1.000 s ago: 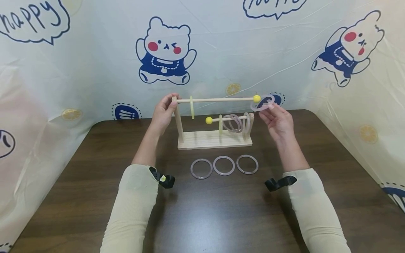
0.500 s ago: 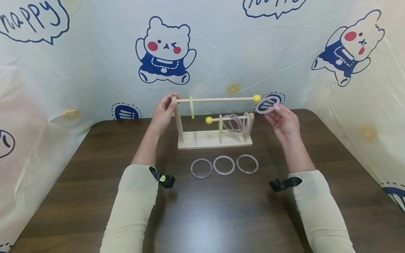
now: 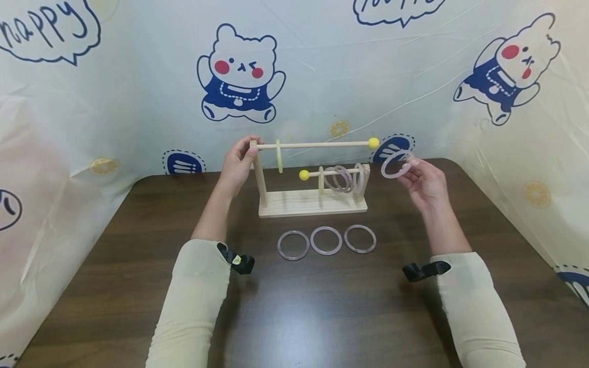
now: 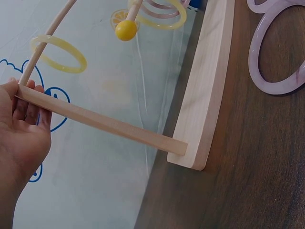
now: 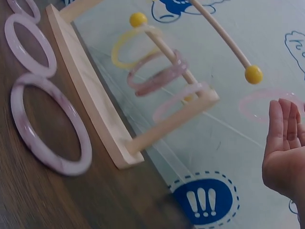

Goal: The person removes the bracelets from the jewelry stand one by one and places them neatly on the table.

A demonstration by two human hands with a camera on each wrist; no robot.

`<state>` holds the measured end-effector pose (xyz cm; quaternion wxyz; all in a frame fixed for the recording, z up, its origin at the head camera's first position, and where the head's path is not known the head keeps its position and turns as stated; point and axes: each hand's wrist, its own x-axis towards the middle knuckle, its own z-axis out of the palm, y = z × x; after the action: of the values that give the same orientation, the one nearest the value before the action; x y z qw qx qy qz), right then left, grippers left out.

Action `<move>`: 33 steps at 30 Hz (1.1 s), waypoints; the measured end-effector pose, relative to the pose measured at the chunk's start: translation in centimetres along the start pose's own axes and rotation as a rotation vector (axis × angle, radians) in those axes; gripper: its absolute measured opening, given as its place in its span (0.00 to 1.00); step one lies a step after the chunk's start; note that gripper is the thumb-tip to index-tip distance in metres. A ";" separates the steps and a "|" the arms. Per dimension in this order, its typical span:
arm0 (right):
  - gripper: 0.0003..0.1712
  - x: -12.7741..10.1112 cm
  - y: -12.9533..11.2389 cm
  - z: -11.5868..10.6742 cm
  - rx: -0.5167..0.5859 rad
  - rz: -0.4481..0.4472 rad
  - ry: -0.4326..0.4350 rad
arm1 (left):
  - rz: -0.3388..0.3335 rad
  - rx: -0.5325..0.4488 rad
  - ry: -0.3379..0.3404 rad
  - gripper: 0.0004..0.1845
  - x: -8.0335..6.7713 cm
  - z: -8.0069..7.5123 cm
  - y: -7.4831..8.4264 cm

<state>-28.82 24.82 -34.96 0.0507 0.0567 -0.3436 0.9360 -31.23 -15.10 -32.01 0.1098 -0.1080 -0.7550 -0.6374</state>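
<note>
My left hand (image 3: 238,164) grips the top of the left post of a wooden bangle stand (image 3: 313,204). From that post a long upper rod runs right to a yellow ball (image 3: 374,143), with one yellow bangle (image 3: 279,156) hanging near the post. My right hand (image 3: 425,184) pinches a pale lilac bangle (image 3: 391,175), tilted in the air just right of the rod's ball end and apart from it. The shorter lower rod, ending in another yellow ball (image 3: 304,175), carries a yellow bangle (image 3: 321,181) and several lilac ones (image 3: 342,180).
Three lilac bangles lie in a row on the dark wood table in front of the stand: a left one (image 3: 293,246), a middle one (image 3: 326,240) and a right one (image 3: 360,239). Behind the table hangs a printed cloth (image 3: 303,102) with cartoon bears.
My right hand has drawn the pinched bangle away from the upper rod's ball, to the right and slightly down. The left hand and the stand have stayed put.
</note>
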 end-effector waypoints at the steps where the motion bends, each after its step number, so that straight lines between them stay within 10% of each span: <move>1: 0.07 0.0 -0.2 -0.2 0.001 0.001 -0.010 | -0.002 0.000 0.000 0.18 0.0 0.0 0.0; 16: 0.13 -1.1 -2.0 -2.9 -0.081 0.070 -0.118 | -0.003 0.005 -0.008 0.18 0.0 0.2 0.0; 33: 0.18 -3.9 -3.4 -3.4 -0.563 0.292 -0.191 | 0.002 0.011 0.001 0.19 0.3 0.0 -0.2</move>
<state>-24.70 29.37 -35.94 -0.1026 0.0782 -0.5964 0.7922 -31.55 -15.08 -32.15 0.1115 -0.1078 -0.7582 -0.6333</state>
